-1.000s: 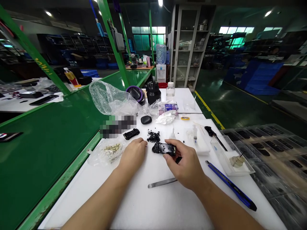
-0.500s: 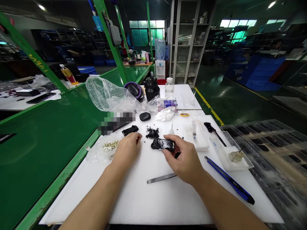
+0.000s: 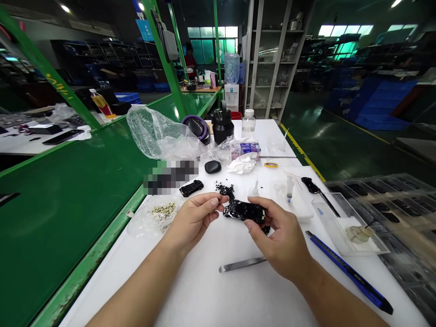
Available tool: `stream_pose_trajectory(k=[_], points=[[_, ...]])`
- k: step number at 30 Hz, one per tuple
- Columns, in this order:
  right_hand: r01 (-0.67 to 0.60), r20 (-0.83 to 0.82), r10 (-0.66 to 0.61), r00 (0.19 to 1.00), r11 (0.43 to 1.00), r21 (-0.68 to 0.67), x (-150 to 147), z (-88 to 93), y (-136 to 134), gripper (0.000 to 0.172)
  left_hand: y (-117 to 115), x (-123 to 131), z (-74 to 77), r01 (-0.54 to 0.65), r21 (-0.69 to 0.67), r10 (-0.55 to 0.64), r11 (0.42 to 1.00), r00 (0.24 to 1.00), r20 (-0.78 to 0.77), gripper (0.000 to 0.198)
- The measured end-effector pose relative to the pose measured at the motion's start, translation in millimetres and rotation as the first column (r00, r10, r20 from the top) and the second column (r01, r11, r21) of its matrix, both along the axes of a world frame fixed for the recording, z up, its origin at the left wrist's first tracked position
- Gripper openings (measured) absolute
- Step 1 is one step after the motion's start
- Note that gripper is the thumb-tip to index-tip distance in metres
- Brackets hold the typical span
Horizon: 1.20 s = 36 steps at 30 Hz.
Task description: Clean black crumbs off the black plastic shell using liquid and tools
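Note:
My right hand (image 3: 281, 238) holds a small black plastic part (image 3: 243, 210) a little above the white table (image 3: 211, 290). My left hand (image 3: 195, 217) is raised beside the part's left end, fingertips pinched together close to it; whether anything is between them I cannot tell. Behind the part lies a pile of small black pieces (image 3: 225, 188). A second black part (image 3: 191, 187) rests further left. A clear bag of pale small pieces (image 3: 160, 212) lies just left of my left hand. Metal tweezers (image 3: 241, 264) lie on the table under my right hand.
A blue utility knife (image 3: 347, 271) lies at right beside a clear tray (image 3: 335, 218) holding a small dish. Glue bottles (image 3: 289, 187), tape roll (image 3: 271, 165), tissue, black case (image 3: 213, 166), plastic bag (image 3: 160, 134) and jars stand behind. Green conveyor (image 3: 75, 190) runs left; trays of parts (image 3: 391, 204) sit right.
My left hand lifted off the table and moved right to the black part's left end. My right hand raised the part slightly.

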State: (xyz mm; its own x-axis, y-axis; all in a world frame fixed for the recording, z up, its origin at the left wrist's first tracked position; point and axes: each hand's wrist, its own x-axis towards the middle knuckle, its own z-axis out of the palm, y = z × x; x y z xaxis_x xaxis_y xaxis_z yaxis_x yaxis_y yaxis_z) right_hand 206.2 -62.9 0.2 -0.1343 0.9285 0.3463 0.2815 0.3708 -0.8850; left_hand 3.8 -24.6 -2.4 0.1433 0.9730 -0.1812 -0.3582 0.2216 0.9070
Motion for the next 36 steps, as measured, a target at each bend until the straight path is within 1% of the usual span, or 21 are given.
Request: stream_pose_trajectory(k=[2,4,7,12,15,18,21,25,27,31,36], points=[[0.001,-0.004,-0.001,1.000,1.000,-0.017,-0.4,0.1,-0.2,0.035,-0.8,0.0,0.3,0.013,-0.006,-0.013,1.000,0.999,0.031,0.019],[-0.004,-0.008,0.004,1.000,1.000,-0.027,-0.9,-0.1,-0.3,0.035,-2.3,-0.2,0.5,0.016,0.008,-0.016,1.000,1.000,0.015,0.017],[-0.005,-0.003,0.005,1.000,0.999,-0.036,-1.6,-0.8,-0.9,0.035,-5.1,-0.7,0.8,0.010,0.044,-0.008,0.999,0.998,-0.059,0.016],[-0.017,-0.014,0.016,1.000,0.998,-0.060,-1.7,-0.8,-3.4,0.035,-8.5,-3.0,-0.6,-0.023,0.115,0.044,0.993,0.982,-0.182,0.016],[-0.056,-0.094,0.040,0.995,0.983,-0.173,-1.7,2.0,-3.4,0.036,-9.0,-4.7,-1.8,-0.036,0.126,0.062,0.991,0.976,-0.207,0.016],[-0.127,-0.235,0.051,0.971,0.939,-0.319,-1.6,5.4,-1.7,0.037,-8.9,-5.2,-1.7,-0.018,0.133,0.046,0.991,0.977,-0.209,0.016],[-0.178,-0.333,0.048,0.942,0.911,-0.372,-1.6,6.8,0.1,0.039,-9.2,-4.2,0.3,0.004,0.146,0.028,0.989,0.976,-0.216,0.016],[-0.177,-0.333,0.052,0.942,0.917,-0.358,-2.0,6.1,0.3,0.040,-10.3,-1.8,4.6,0.034,0.169,0.004,0.985,0.976,-0.218,0.016],[-0.154,-0.296,0.049,0.954,0.926,-0.345,-2.5,5.5,-0.1,0.039,-10.8,-0.9,6.2,0.041,0.174,0.001,0.984,0.972,-0.235,0.017],[-0.085,-0.176,0.033,0.984,0.951,-0.297,-3.4,4.4,0.3,0.038,-11.1,-0.2,6.3,0.018,0.162,0.027,0.987,0.963,-0.269,0.017],[-0.069,-0.118,0.040,0.992,0.965,-0.253,-4.2,5.4,1.9,0.038,-10.9,-1.0,5.7,0.006,0.155,0.046,0.988,0.944,-0.326,0.017]])
